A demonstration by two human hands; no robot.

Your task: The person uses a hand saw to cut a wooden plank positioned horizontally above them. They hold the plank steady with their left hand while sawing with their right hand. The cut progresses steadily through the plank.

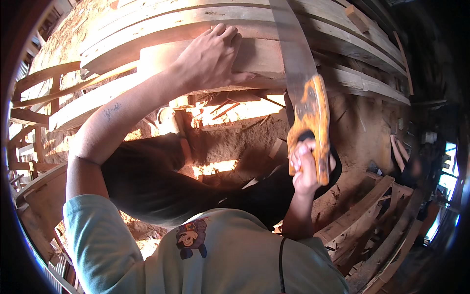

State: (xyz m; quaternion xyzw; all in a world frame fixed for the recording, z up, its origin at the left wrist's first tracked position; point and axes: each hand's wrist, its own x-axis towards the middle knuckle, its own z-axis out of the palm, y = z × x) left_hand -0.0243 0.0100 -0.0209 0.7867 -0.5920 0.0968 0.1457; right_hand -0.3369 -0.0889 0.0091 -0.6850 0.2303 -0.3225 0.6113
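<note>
My left hand grips a pale wooden board at the upper middle, fingers curled over its far side and thumb lying along the near side. My right hand is closed on the worn yellow handle of a handsaw. The long steel blade rises from the handle toward the top of the frame, crossing the board just right of my left hand; whether it sits in a cut is unclear. Behind the board lie several long parallel planks.
Below the board are my dark-trousered legs over dirt ground with wood scraps. Timber frames stand at the left; more stacked lumber lies at the lower right. Another person, with bare limbs, is at the far right beside a bright opening.
</note>
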